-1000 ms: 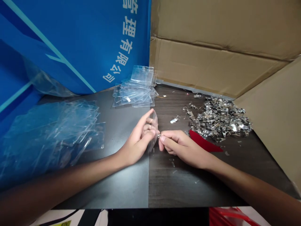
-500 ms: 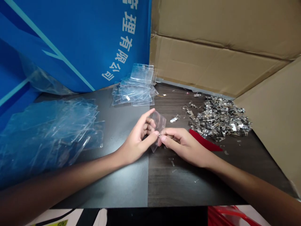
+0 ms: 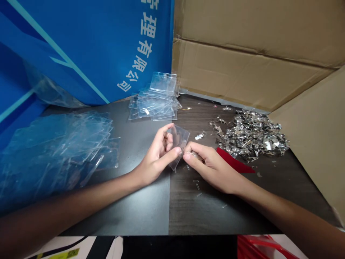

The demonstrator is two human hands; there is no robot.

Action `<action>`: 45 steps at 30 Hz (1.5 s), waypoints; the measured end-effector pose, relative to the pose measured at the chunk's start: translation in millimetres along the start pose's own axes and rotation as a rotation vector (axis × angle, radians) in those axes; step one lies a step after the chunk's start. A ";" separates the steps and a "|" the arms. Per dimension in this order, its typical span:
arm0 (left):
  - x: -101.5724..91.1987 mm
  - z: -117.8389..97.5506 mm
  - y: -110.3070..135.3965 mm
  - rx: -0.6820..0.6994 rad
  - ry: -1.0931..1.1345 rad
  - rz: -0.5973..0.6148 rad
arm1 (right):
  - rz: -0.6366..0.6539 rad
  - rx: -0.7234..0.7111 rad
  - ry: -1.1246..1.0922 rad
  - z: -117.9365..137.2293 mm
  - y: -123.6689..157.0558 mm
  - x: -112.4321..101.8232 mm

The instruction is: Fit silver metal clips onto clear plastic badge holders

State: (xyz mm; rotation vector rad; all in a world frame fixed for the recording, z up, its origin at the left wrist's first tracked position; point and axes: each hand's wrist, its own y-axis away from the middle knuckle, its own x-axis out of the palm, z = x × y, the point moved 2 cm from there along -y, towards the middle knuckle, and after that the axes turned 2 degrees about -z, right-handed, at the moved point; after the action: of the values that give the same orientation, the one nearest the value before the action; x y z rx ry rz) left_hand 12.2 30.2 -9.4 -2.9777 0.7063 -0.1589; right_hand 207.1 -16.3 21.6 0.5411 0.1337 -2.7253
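One clear sleeve (image 3: 179, 135), pinched in the left hand (image 3: 159, 154) back from the tabletop's (image 3: 140, 219) front edge, slants its holed edge toward the right hand (image 3: 211, 163), which pinches a metal clip (image 3: 196, 155).

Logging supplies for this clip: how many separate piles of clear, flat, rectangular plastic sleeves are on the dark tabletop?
2: a larger pile on the left, a smaller pile at the back near the middle. The left hand holds a separate sleeve.

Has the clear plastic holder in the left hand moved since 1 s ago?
Yes. The plastic holder has turned from nearly edge-on; its right corner swung right, closer to the loose metal clip on the table.
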 end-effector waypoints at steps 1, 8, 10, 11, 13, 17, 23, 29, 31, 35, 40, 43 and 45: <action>0.3 -0.6 0.1 0.001 -0.002 0.002 | 0.011 -0.003 0.001 0.9 0.6 0.4; 2.8 -1.4 0.1 0.034 -0.053 -0.035 | -0.045 -0.131 0.073 4.7 1.6 3.9; 3.7 -1.3 -0.1 0.038 -0.073 -0.054 | -0.070 -0.166 0.122 4.8 1.9 3.4; 4.1 -1.5 -0.1 0.041 -0.089 -0.066 | -0.076 -0.179 0.138 4.9 2.0 3.1; 4.7 -2.4 0.0 0.049 -0.122 -0.090 | -0.081 -0.198 0.156 5.1 2.1 2.2; 5.3 -3.0 -0.3 0.059 -0.148 -0.121 | -0.080 -0.216 0.173 5.3 2.3 1.2; 5.4 1.9 -1.2 0.081 -0.185 -0.159 | -0.068 -0.211 0.201 2.6 1.8 1.0; 6.5 3.0 -0.3 0.134 -0.236 -0.213 | -0.096 -0.191 0.218 2.1 1.5 0.9; 7.0 1.7 -0.1 0.156 -0.260 -0.222 | -0.108 -0.201 0.225 2.5 1.6 1.3; 7.6 -0.4 -0.3 0.185 -0.275 -0.237 | -0.116 -0.236 0.235 3.0 0.2 1.0; 8.0 -1.7 -1.2 0.187 -0.249 -0.244 | -0.112 -0.257 0.242 6.3 -1.2 -1.0; 8.3 -3.7 -1.2 0.176 -0.212 -0.233 | -0.124 -0.260 0.252 6.9 -0.6 -1.7; 7.7 -5.1 -0.7 0.171 -0.170 -0.226 | -0.135 -0.255 0.268 4.4 -1.2 -1.8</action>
State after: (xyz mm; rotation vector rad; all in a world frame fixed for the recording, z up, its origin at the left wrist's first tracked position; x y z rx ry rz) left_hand 18.8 27.1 -3.6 -2.8537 0.3203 0.0202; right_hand 206.7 -15.3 26.4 0.8438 0.5963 -2.6916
